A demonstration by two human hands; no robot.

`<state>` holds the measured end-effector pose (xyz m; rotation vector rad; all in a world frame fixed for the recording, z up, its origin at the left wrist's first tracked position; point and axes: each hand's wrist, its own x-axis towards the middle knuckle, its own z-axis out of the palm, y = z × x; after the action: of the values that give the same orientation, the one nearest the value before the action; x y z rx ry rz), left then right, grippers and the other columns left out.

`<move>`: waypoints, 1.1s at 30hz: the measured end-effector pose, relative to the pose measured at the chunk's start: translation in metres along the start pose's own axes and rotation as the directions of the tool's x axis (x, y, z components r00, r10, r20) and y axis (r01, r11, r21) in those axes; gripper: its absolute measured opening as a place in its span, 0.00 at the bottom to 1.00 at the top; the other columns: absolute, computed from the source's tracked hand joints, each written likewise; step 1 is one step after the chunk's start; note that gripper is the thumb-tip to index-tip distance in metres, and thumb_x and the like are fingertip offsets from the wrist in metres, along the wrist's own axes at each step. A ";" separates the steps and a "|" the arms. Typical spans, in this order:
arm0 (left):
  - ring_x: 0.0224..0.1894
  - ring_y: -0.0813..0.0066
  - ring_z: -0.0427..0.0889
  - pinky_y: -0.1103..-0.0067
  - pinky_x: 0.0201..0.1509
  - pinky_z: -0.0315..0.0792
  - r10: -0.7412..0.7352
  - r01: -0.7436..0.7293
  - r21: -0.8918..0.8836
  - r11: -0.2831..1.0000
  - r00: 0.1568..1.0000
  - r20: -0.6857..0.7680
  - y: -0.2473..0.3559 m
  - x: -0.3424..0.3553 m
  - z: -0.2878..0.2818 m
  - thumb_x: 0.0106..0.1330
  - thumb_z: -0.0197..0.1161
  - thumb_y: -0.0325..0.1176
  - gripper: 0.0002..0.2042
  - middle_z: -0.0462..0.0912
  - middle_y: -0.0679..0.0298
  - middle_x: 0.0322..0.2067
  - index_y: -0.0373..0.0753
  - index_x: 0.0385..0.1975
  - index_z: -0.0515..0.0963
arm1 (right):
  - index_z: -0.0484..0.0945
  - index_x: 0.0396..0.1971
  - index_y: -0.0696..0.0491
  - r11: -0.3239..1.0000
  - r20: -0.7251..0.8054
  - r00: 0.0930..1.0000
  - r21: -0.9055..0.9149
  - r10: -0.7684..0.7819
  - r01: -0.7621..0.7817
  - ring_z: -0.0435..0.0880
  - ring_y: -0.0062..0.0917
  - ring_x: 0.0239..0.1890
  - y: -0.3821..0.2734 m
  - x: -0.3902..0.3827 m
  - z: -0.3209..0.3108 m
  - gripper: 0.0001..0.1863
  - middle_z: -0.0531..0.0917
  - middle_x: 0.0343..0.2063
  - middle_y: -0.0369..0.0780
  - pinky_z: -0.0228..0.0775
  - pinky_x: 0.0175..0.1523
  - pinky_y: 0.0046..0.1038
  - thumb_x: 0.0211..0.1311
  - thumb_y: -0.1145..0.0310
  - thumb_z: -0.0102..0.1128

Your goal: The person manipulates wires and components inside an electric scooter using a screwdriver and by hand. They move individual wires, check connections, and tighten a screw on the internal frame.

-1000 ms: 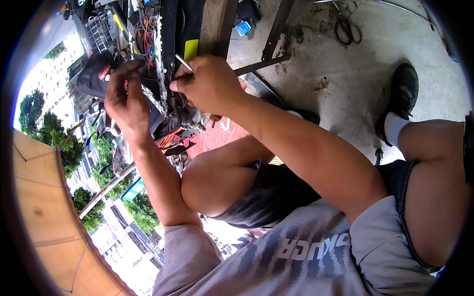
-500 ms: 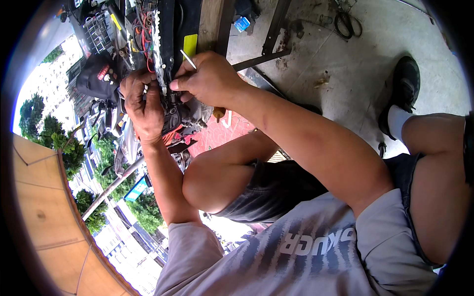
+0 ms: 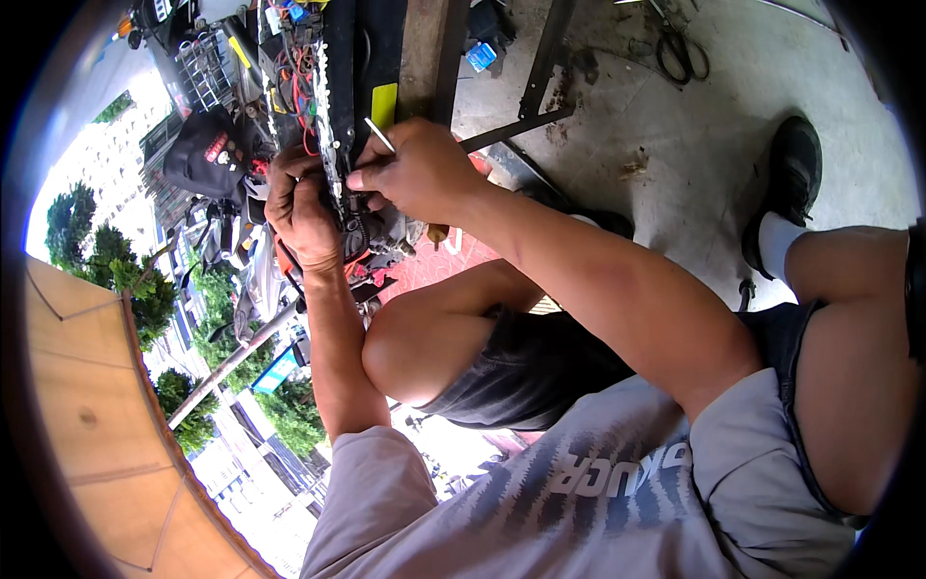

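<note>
My left hand [image 3: 307, 214] is closed, its fingers curled against the lower end of a long strip with a ragged white edge [image 3: 327, 106]. Whatever its fingertips grip is hidden. Across the strip, my right hand [image 3: 424, 174] is closed too, with thumb and forefinger pinched near the same end. A thin white stick [image 3: 379, 134] juts up from between its fingers. Red and dark wires [image 3: 301, 82] lie bundled alongside the strip, just beyond my left hand. Dark cables and connectors [image 3: 359, 230] hang below both hands.
A wooden beam [image 3: 427, 68] and a yellow label [image 3: 384, 102] are beyond my right hand. On the concrete floor lie black-handled scissors [image 3: 681, 56] and a small blue packet [image 3: 479, 57]. A black cap [image 3: 204, 154] sits left of my left hand. Dark metal bars [image 3: 542, 72] stand at the right.
The view has shifted, so the strip, wires and both hands appear slightly farther right and lower. My left fingers have curled in more. The white stick stays in my right hand.
</note>
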<state>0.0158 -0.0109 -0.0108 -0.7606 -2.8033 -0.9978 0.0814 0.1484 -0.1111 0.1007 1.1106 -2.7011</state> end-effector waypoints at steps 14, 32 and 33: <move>0.56 0.72 0.79 0.76 0.65 0.69 -0.052 0.056 -0.078 0.995 0.997 0.049 -0.012 -0.002 -0.030 0.67 0.57 0.12 0.15 0.81 0.58 0.53 0.33 0.51 0.76 | 0.81 0.43 0.63 0.973 -0.050 0.998 0.229 -0.022 0.033 0.92 0.30 0.32 0.011 -0.015 0.001 0.13 0.87 0.35 0.43 0.81 0.27 0.26 0.64 0.70 0.68; 0.43 0.82 0.81 0.81 0.51 0.74 -0.136 0.130 -0.062 0.990 0.985 -0.105 -0.040 0.001 -0.029 0.69 0.62 0.21 0.08 0.86 0.65 0.40 0.31 0.45 0.83 | 0.83 0.42 0.59 0.991 -0.094 0.986 -0.034 -0.135 0.132 0.80 0.23 0.26 0.051 -0.016 0.022 0.14 0.83 0.26 0.38 0.72 0.33 0.29 0.69 0.62 0.64; 0.43 0.80 0.81 0.81 0.52 0.74 -0.134 0.128 -0.051 0.990 0.984 -0.121 -0.038 0.001 -0.029 0.68 0.63 0.22 0.07 0.86 0.65 0.40 0.32 0.44 0.84 | 0.82 0.44 0.60 0.989 -0.089 0.987 -0.078 -0.135 0.129 0.83 0.28 0.28 0.050 -0.017 0.019 0.15 0.84 0.28 0.43 0.74 0.37 0.31 0.68 0.62 0.65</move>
<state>-0.0059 -0.0534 -0.0094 -0.5041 -2.7626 -1.0884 0.1095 0.1036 -0.1295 0.1486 1.2839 -2.7939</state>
